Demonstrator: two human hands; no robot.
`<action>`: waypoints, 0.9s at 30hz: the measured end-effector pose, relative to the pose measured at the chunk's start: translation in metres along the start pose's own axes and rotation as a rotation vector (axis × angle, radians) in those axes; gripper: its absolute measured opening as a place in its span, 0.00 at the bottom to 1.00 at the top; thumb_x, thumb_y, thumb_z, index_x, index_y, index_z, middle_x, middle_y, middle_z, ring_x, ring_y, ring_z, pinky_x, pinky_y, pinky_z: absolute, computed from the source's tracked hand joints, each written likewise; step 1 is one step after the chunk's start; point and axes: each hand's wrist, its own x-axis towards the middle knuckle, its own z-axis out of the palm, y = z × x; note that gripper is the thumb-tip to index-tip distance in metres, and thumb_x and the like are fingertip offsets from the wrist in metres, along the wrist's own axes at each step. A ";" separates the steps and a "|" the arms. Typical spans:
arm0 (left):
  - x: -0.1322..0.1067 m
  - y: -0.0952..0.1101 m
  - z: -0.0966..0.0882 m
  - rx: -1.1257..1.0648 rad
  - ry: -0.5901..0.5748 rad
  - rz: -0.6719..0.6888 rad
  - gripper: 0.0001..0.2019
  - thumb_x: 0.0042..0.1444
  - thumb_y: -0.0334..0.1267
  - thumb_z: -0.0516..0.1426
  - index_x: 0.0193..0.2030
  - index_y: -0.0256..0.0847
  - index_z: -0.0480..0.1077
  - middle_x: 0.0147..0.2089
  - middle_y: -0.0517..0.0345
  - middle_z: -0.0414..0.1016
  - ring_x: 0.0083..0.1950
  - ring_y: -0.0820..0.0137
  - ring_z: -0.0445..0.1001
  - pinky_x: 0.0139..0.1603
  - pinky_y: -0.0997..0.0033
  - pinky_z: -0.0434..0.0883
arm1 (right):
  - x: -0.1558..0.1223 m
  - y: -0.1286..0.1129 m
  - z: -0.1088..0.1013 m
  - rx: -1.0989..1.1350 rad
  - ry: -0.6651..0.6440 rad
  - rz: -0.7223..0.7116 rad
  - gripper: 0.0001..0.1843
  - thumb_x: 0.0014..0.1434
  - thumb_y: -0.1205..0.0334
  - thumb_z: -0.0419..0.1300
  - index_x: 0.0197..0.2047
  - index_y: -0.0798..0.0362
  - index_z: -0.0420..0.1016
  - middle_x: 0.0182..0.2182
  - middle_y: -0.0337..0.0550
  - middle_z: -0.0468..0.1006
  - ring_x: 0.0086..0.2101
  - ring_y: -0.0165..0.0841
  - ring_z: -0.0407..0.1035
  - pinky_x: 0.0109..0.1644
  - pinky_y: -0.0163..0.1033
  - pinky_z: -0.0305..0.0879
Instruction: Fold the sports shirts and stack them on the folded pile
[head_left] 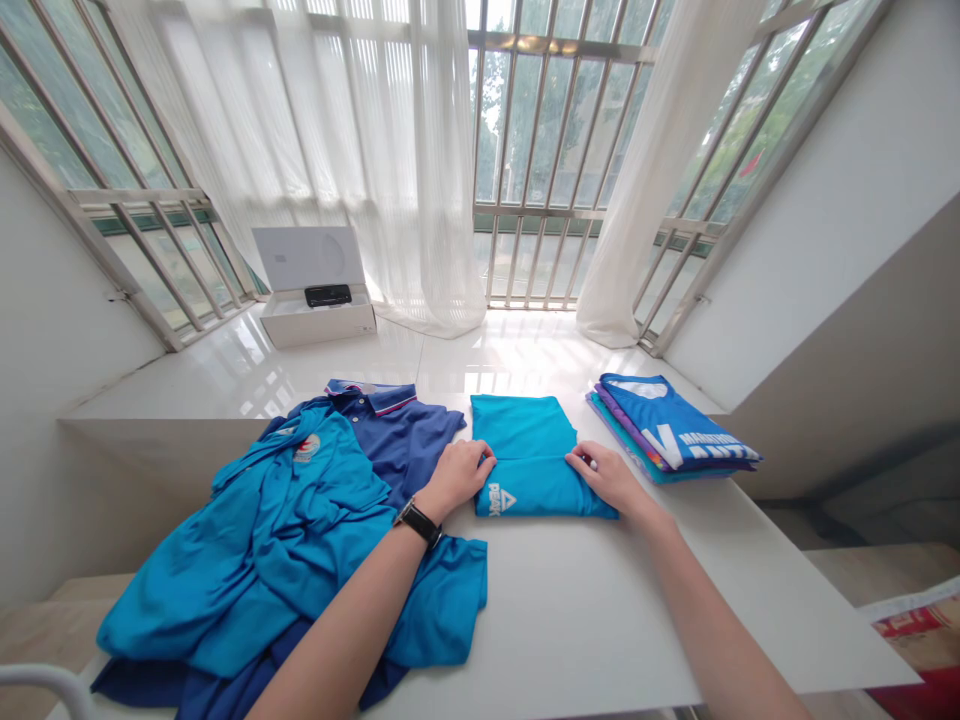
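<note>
Teal shirt: the folded teal shirt [529, 450] lies flat on the white table [600, 620], just above the middle of the frame, with its white logo at its lower left corner.
Fold line: a crease runs across the shirt from side to side, and both hands meet it at its two ends.
Left hand: our left hand [454, 478] rests at the shirt's left edge, with the fingers curled close together and the tips on the cloth at the crease. A black watch [418, 522] sits on that wrist.
Right hand: our right hand [611, 478] is at the right edge with the fingers drawn together. We cannot tell whether they pinch the cloth or only press it.
Step, as we judge it: we are setting a cross fold. We should keep both hands level with each other so the crease runs straight, and line the side edges up before we press.
Smoothing: the cloth looks thin and slippery, so we should press outward from the middle to push air out and avoid dragging the layers askew.
Loose shirts: a heap of blue shirts [285, 530] fills the lower left of the frame, just beside our left hand. We should keep its sleeves off the fold.
Folded stack: a stack of folded shirts [675, 430] sits right of centre, near the teal shirt but apart from it.
</note>
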 end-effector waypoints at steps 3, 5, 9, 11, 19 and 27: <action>0.001 -0.002 0.002 0.007 -0.006 -0.018 0.12 0.66 0.42 0.52 0.41 0.42 0.75 0.42 0.53 0.81 0.43 0.62 0.77 0.45 0.67 0.68 | 0.001 0.001 0.001 0.008 -0.005 -0.006 0.18 0.64 0.46 0.51 0.32 0.49 0.71 0.30 0.43 0.78 0.33 0.37 0.71 0.39 0.40 0.63; 0.002 -0.003 0.004 0.014 -0.011 -0.031 0.12 0.66 0.42 0.52 0.41 0.42 0.75 0.42 0.53 0.81 0.43 0.62 0.77 0.44 0.67 0.68 | 0.002 0.002 0.001 0.017 -0.008 -0.003 0.18 0.64 0.46 0.51 0.32 0.49 0.70 0.30 0.42 0.77 0.32 0.37 0.70 0.38 0.40 0.63; 0.004 -0.002 0.005 0.040 -0.029 -0.072 0.12 0.67 0.44 0.51 0.41 0.43 0.75 0.41 0.53 0.81 0.44 0.62 0.78 0.43 0.68 0.67 | 0.003 0.002 0.001 0.040 0.007 0.003 0.18 0.64 0.46 0.51 0.30 0.49 0.69 0.29 0.41 0.77 0.31 0.36 0.70 0.37 0.39 0.62; 0.007 -0.001 0.003 0.068 -0.054 -0.103 0.13 0.67 0.45 0.51 0.41 0.43 0.74 0.41 0.53 0.81 0.43 0.61 0.78 0.42 0.67 0.67 | 0.003 0.002 0.001 0.044 0.012 0.003 0.18 0.64 0.46 0.52 0.30 0.49 0.70 0.29 0.41 0.77 0.31 0.36 0.70 0.37 0.39 0.62; 0.013 0.001 -0.001 0.094 -0.091 -0.135 0.13 0.67 0.46 0.51 0.39 0.42 0.73 0.39 0.53 0.80 0.41 0.62 0.78 0.36 0.69 0.65 | 0.002 0.006 0.000 0.038 0.024 0.038 0.17 0.61 0.45 0.55 0.29 0.49 0.68 0.28 0.41 0.76 0.30 0.36 0.69 0.36 0.39 0.62; 0.003 0.014 -0.006 0.193 0.172 0.016 0.12 0.68 0.41 0.52 0.36 0.41 0.72 0.38 0.53 0.78 0.42 0.62 0.74 0.43 0.64 0.65 | 0.001 0.005 -0.001 0.050 0.047 0.095 0.15 0.58 0.47 0.57 0.29 0.49 0.69 0.28 0.41 0.77 0.29 0.35 0.69 0.34 0.39 0.63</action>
